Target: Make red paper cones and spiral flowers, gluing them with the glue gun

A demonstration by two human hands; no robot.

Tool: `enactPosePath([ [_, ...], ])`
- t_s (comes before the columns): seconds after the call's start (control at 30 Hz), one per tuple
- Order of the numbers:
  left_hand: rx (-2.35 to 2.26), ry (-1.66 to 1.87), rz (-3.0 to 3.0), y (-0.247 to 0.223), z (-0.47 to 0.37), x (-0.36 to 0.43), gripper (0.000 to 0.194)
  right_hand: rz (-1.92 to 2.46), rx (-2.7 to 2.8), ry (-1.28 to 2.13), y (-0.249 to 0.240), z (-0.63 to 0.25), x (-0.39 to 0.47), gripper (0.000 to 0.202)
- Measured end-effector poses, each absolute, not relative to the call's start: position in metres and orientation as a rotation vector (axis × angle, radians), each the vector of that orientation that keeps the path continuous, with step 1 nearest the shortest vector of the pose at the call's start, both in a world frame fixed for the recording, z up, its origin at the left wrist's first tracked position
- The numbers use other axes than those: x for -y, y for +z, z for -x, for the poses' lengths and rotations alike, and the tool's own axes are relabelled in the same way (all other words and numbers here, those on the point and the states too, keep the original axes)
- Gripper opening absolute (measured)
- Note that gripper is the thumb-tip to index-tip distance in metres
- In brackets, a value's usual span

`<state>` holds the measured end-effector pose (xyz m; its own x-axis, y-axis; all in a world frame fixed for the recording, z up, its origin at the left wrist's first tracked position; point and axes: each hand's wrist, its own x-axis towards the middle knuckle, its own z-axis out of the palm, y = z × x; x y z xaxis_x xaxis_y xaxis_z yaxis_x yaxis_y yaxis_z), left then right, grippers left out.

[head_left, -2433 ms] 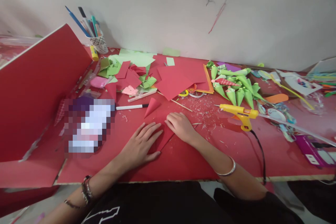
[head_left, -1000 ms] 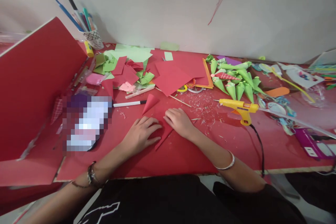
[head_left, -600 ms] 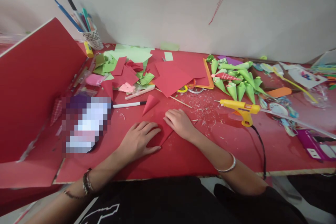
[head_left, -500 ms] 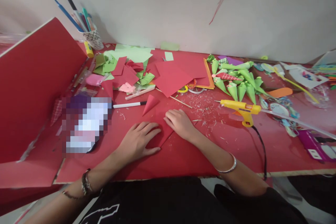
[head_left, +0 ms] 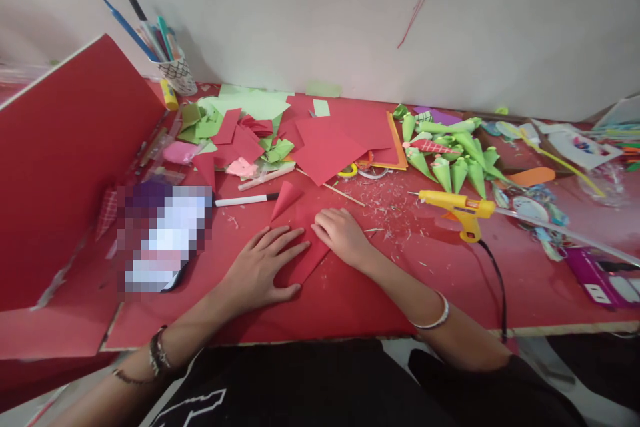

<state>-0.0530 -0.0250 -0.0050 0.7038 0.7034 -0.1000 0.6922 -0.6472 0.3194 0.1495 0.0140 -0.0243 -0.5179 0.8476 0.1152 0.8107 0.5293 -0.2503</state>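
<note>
Left hand (head_left: 257, 267) flattened since 0.5 s ago: fingers spread, thumb lower, apparently more red paper (head_left: 313, 255) exposed.

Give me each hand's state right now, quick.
Left hand: open, palm down, fingers spread at the red paper.
Right hand: fingers bent together on the same paper; palm hidden, so whether it grips anything cannot be told.

A papercraft corner: red table (head_left: 350, 313), coloured paper scraps (head_left: 240, 140), green paper cones (head_left: 457, 157), yellow glue gun (head_left: 457, 207), pen cup (head_left: 177, 75).
</note>
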Motion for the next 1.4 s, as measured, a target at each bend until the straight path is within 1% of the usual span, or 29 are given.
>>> enactPosePath([
  [0.1,-1.093,0.035,-2.573,-0.004,0.053,0.025,0.066,1.411,2.495,0.245,-0.019,-0.153,-0.013,0.017],
  [0.2,-1.095,0.054,-2.563,-0.003,0.052,0.024,0.069,1.341,2.439,0.231,-0.01,-0.16,-0.005,0.026],
  [0.4,-1.082,0.102,-2.545,-0.003,0.052,0.024,0.068,0.842,2.717,0.257,0.001,-0.165,0.032,0.032],
  [0.5,-1.073,0.116,-2.548,-0.004,0.052,0.024,0.067,0.74,2.829,0.314,-0.003,-0.166,0.046,0.038],
  [0.67,-1.081,0.094,-2.537,-0.004,0.052,0.025,0.068,0.881,2.837,0.365,-0.011,-0.176,0.053,0.041],
  [0.97,-1.082,0.112,-2.534,-0.003,0.05,0.025,0.07,1.132,2.702,0.282,-0.008,-0.196,0.044,0.033],
  [1.17,-1.089,0.077,-2.546,-0.006,0.051,0.025,0.07,1.271,2.646,0.194,-0.011,-0.215,0.029,0.032],
  [1.4,-1.088,0.045,-2.552,-0.004,0.052,0.026,0.071,1.324,2.658,0.048,-0.013,-0.221,0.025,0.034],
])
